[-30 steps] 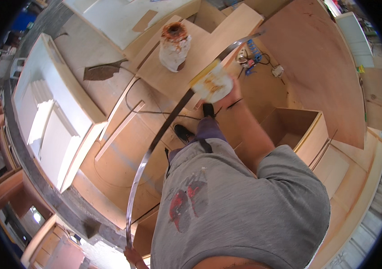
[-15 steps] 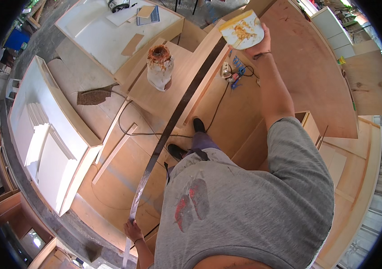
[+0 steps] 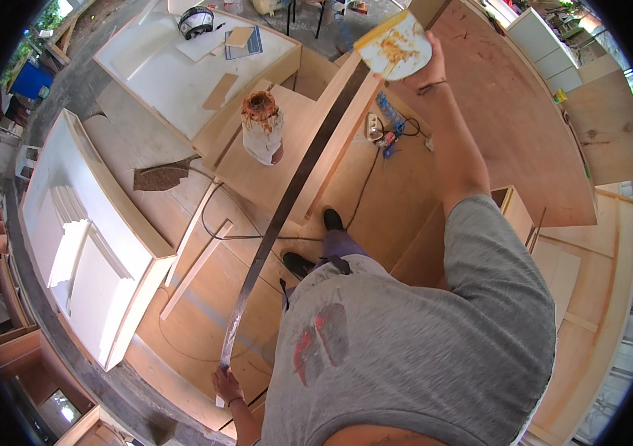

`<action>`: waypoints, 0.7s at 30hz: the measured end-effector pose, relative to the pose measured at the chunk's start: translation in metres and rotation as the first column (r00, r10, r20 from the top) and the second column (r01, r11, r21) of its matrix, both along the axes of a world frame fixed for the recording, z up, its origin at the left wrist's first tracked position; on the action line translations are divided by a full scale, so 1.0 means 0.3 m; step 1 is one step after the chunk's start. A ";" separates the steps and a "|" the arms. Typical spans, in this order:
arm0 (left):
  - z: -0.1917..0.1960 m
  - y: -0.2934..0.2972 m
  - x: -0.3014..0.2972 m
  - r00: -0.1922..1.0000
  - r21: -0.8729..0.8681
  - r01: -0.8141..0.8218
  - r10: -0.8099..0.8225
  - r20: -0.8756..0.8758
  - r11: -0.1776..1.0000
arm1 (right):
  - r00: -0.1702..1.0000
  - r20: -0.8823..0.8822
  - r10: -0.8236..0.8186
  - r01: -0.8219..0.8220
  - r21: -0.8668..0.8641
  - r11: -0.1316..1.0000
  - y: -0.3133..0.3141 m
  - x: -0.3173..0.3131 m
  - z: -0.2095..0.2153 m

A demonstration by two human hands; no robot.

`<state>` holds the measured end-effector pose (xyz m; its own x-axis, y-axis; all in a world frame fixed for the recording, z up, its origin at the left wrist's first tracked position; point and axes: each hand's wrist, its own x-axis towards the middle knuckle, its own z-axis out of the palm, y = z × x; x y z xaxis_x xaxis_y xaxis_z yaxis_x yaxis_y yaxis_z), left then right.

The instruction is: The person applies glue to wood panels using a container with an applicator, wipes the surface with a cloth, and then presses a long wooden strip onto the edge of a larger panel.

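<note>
My left hand [image 3: 227, 386], low at the left, is closed around the near end of a long dark strip [image 3: 275, 223]. The strip slants up and away to the right, its far part along the edge of a light wooden panel [image 3: 294, 108]. At its far end my right hand [image 3: 429, 70] grips a white, rounded spreader [image 3: 396, 50] with a yellow edge and brown glue smears; some of the fingers are hidden behind it. On the panel, left of the strip, stands a whitish container [image 3: 263, 137] with brown crust round its open mouth.
White-topped cabinet pieces [image 3: 182, 67] lie at the far left and left [image 3: 93, 253]. A power strip [image 3: 373, 126] with a blue coiled cord and a dark cable [image 3: 257, 237] lie below the panel. A large brown board [image 3: 502, 111] fills the right.
The view has shifted slightly. A shorter tail of the strip shows below my left hand. My right hand keeps the spreader at the strip's far end.
</note>
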<state>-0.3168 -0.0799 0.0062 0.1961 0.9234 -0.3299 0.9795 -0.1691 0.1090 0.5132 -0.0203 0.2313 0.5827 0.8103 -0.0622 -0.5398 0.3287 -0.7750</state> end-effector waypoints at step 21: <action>0.516 -0.366 -0.461 0.762 -0.063 -0.203 0.118 -0.637 0.977 | 0.825 -0.562 0.055 -0.195 -0.192 0.962 -0.100 -0.553 -0.724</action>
